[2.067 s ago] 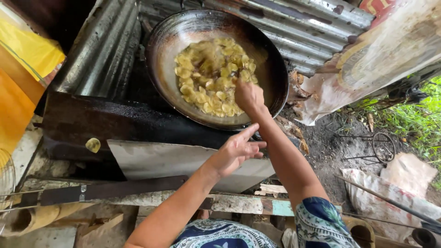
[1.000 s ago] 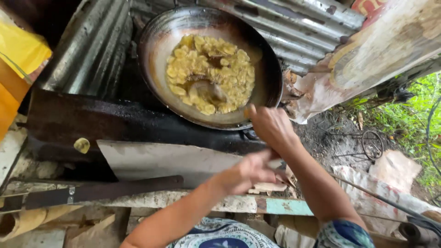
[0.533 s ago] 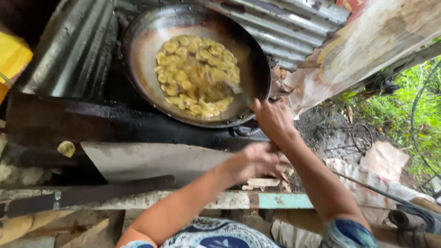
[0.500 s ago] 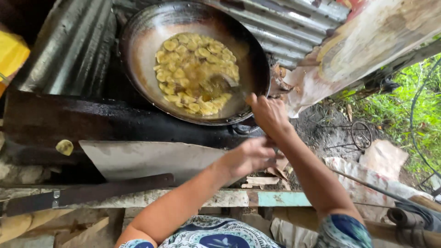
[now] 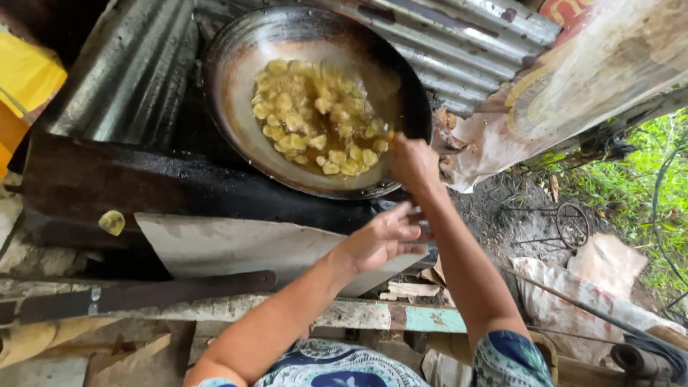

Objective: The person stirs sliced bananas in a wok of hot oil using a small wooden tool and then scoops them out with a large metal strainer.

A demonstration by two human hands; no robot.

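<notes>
My right hand sits at the wok's near-right rim, closed around a utensil in the yellow slices — my left hand hovers below, fingers loosely spread, empty.

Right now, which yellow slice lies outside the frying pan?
The lone yellow slice on the dark ledge left of the pan; all other slices sit in the pan's oil.
</notes>
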